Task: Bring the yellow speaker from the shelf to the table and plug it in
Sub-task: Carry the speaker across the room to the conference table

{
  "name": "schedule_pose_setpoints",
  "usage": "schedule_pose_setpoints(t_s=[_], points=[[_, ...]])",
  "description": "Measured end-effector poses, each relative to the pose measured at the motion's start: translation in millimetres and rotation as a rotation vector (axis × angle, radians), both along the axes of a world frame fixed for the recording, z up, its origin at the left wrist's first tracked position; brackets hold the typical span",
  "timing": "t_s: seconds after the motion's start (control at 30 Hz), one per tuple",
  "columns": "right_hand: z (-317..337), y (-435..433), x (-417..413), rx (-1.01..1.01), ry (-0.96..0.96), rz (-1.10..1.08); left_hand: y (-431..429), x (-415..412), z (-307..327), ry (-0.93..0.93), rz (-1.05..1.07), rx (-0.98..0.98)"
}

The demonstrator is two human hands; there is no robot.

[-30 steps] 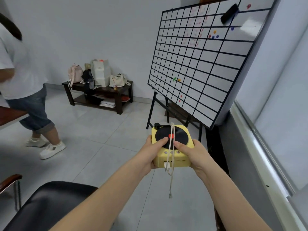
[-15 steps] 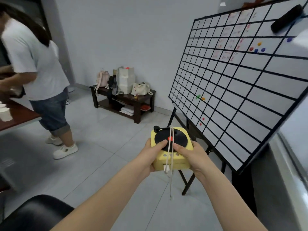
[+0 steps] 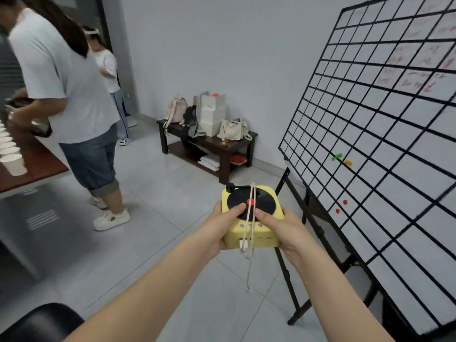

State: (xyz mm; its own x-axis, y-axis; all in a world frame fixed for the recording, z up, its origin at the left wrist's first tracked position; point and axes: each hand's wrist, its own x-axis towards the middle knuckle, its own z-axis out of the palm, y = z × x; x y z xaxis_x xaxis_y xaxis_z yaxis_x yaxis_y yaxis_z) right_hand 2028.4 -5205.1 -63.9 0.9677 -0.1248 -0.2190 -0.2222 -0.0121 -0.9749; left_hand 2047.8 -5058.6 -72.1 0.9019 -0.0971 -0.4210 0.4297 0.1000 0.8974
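The yellow speaker [image 3: 251, 233], a small box shaped like a record player with a black disc and red dot on top, is held in front of me above the floor. My left hand [image 3: 222, 227] grips its left side with the thumb on the disc. My right hand [image 3: 280, 230] grips its right side, thumb on top as well. A white cable [image 3: 249, 218] is wrapped over the speaker, and its loose end dangles below. The brown table [image 3: 42, 166] stands at the far left.
A person in a white shirt [image 3: 69, 95] stands by the table, which carries several white paper cups [image 3: 13, 164]. Another person stands behind. A gridded whiteboard on an easel [image 3: 370, 134] fills the right. A low dark bench with bags [image 3: 209, 141] stands against the wall. A black chair [image 3: 42, 322] is at bottom left.
The view has swung left: the whiteboard slid right, the table with cups and a second person came into sight. Both hands still hold the speaker the same way.
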Motion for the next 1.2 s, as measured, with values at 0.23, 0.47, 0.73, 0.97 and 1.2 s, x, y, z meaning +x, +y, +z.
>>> schedule_pose_setpoints(t_s=[0.23,0.47,0.73,0.97,1.2], points=[[4,9,136,-0.018,0.019,0.033,11,129,11,-0.023,0.021,0.001],[8,20,244,-0.018,-0.004,0.080,25,232,16,-0.011,0.040,0.007],[-1,25,371,0.003,0.004,0.131,30,350,8,-0.020,0.098,0.019],[-8,19,511,0.015,-0.010,0.188,22,474,7,-0.020,0.186,0.007],[4,16,648,0.011,-0.056,0.261,18,598,16,-0.056,0.260,-0.022]])
